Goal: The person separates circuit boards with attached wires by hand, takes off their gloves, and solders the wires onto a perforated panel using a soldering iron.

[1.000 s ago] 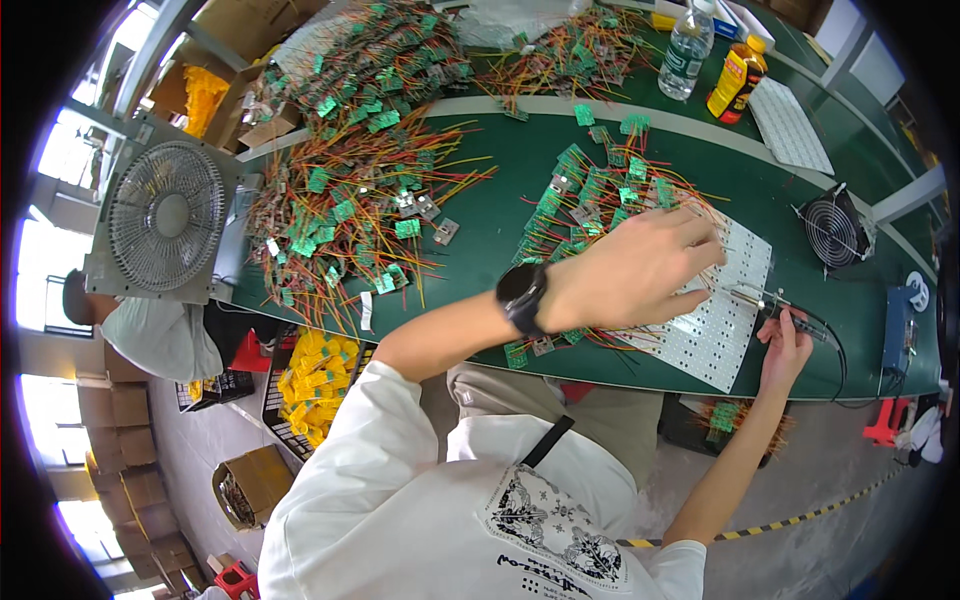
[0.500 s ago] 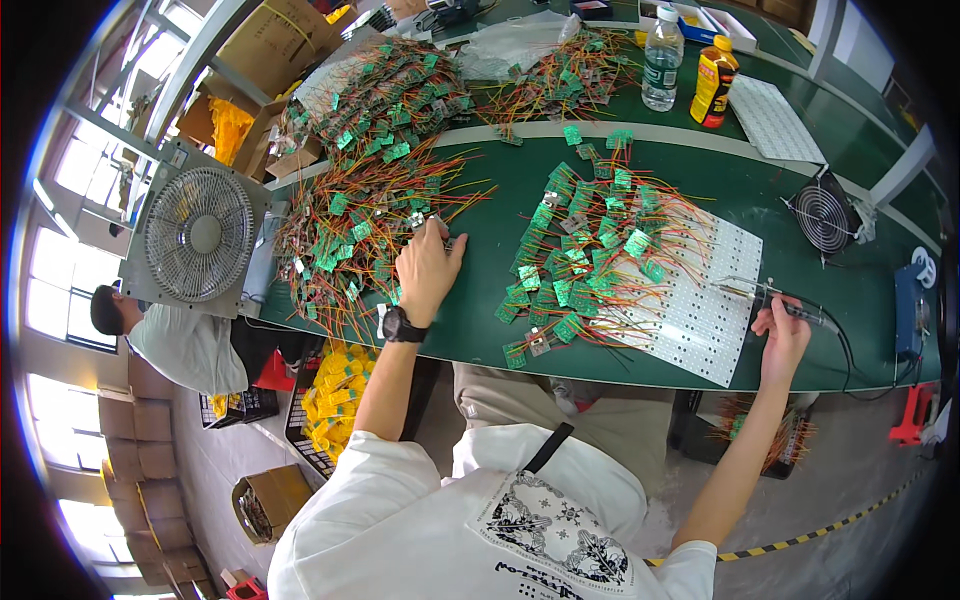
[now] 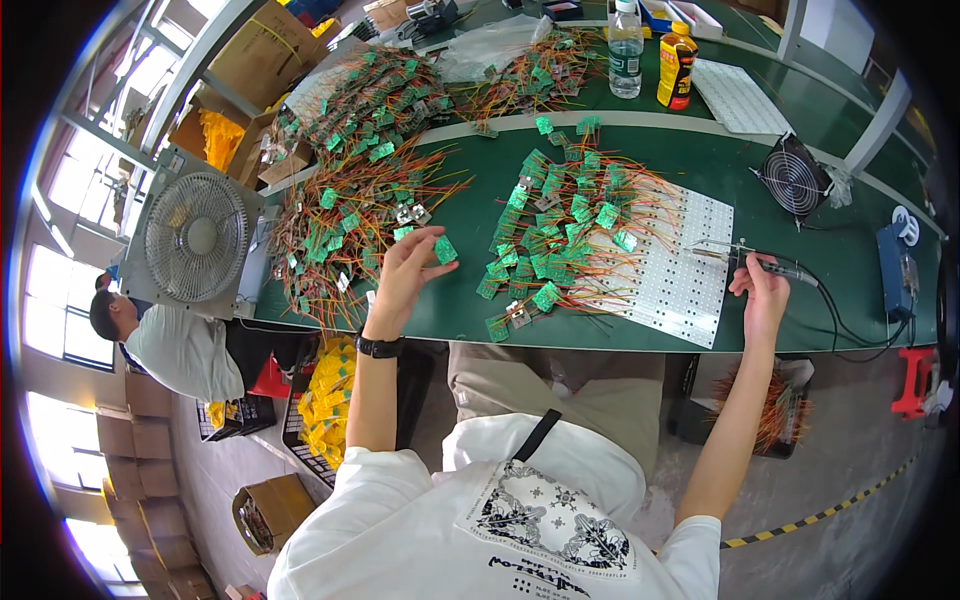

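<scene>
A small green circuit board (image 3: 446, 250) is pinched between the fingertips of my left hand (image 3: 403, 272), raised just right of a pile of wired boards (image 3: 335, 230). My right hand (image 3: 762, 292) grips a soldering iron (image 3: 785, 270) by its handle. The iron's metal tip end points left, above a white perforated panel (image 3: 700, 285). Several green boards with red and yellow wires (image 3: 560, 230) lie in rows at the panel's left side, their wires reaching over it.
Larger heaps of wired boards (image 3: 370, 100) lie at the back left. A water bottle (image 3: 625, 55), a yellow drink bottle (image 3: 677, 68), a small black fan (image 3: 795, 180) and a blue soldering station (image 3: 897, 270) stand on the green table. A big fan (image 3: 200, 233) is at the left; a person (image 3: 180, 345) sits beyond.
My left hand has come away from the left pile and now shows a green circuit board in its fingers. My right hand still holds the soldering iron; the whole view has shifted slightly.
</scene>
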Motion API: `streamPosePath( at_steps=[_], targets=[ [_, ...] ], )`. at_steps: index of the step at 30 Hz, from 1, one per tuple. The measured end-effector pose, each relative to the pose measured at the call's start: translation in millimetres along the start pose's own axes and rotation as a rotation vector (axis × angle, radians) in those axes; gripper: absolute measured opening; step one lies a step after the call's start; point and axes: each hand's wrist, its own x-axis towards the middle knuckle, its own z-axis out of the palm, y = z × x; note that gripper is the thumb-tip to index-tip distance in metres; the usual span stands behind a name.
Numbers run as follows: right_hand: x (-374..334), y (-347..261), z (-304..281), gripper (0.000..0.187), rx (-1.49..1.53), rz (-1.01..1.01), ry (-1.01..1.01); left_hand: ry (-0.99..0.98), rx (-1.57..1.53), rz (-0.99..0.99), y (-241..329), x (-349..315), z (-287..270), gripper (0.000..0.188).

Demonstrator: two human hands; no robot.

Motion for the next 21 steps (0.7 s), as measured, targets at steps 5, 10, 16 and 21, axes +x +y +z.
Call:
streamPosePath(
  at_steps=[5,10,16,21],
  targets=[
    [-0.8,0.5,1.0,0.023,-0.001,-0.007,-0.010,0.164,0.226,0.092,-27.8,-15.3,7.3,0.024],
    [0.9,-0.4,0.0,0.024,-0.003,-0.014,-0.027,0.165,0.275,0.040,-38.8,-9.9,6.5,0.026],
    [2.2,-0.1,0.7,0.022,-0.031,-0.022,-0.017,0.000,-0.347,0.230,20.9,51.3,36.5,0.027],
    [2.3,2.0,0.1,0.021,-0.003,-0.024,-0.011,0.319,1.175,0.694,1.3,59.5,-13.9,0.036]
  ],
)
